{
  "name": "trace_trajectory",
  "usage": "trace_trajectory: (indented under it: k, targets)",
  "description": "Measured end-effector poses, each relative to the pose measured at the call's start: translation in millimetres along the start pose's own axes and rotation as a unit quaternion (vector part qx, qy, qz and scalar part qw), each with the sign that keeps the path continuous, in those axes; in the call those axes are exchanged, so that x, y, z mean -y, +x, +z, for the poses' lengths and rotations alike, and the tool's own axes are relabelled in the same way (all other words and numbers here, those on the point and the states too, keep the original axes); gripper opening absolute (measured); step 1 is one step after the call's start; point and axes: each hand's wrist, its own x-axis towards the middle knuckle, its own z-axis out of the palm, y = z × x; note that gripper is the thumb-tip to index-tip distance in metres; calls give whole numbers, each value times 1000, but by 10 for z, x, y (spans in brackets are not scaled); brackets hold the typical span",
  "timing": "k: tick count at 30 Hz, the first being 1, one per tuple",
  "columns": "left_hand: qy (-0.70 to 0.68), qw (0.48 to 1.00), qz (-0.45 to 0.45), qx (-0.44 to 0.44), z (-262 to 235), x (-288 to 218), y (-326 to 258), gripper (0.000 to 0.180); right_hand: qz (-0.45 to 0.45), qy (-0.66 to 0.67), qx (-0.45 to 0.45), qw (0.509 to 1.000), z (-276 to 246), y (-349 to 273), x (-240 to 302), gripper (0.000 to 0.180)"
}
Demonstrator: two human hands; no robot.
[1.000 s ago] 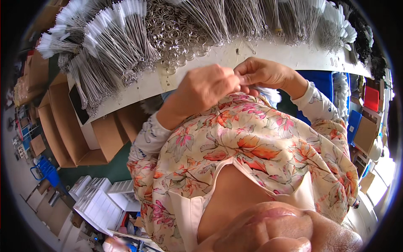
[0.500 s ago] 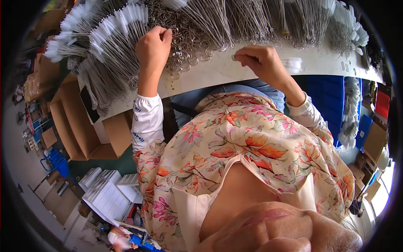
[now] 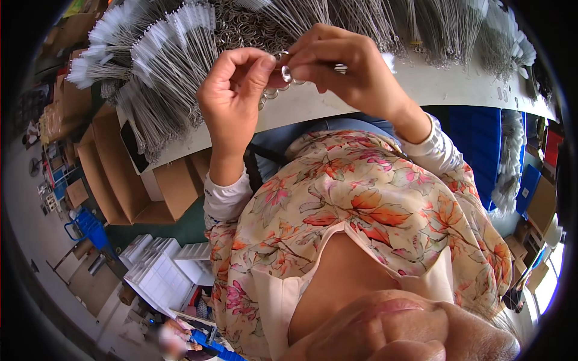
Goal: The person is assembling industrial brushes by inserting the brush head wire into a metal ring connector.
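Observation:
My two hands meet over the near edge of the table, fingers pinched. My left hand is closed at the thumb and forefinger on a shiny metal ring. Against that ring press the closed fingertips of my right hand, coming from the right. Whether one ring or two are between the fingers is hard to make out. White bristles of a brush show just behind my right hand; I cannot tell whether that hand holds it. A heap of loose metal rings lies behind my hands.
Bundles of white-bristled wire brushes cover the table's left side, with more wire brushes along the back. A dark phone-like slab lies at the table's left edge. Below are a cardboard box and a blue bin.
My left hand has come right and down from the ring heap. My right hand has moved left and up to meet it. The white bristles show farther left and higher.

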Motion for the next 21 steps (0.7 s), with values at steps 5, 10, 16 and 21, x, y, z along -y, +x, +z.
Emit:
trace_trajectory:
  k: [5, 10, 16, 21]
  targets:
    - [-350, 931, -82, 55, -71, 29, -76, 17, -318, -259, -82, 909, 237, -83, -95, 23]
    - [-264, 955, -65, 116, -288, -88, -93, 21, -360, -323, -33, 874, 224, -32, -52, 19]
    - [-97, 995, 1, 35, -309, -204, -185, 27, -261, -164, 2, 951, 261, 56, -33, 14]
    - [74, 972, 205, -87, -222, -67, -185, 28, 120, 200, 7, 972, 279, 99, 135, 17]
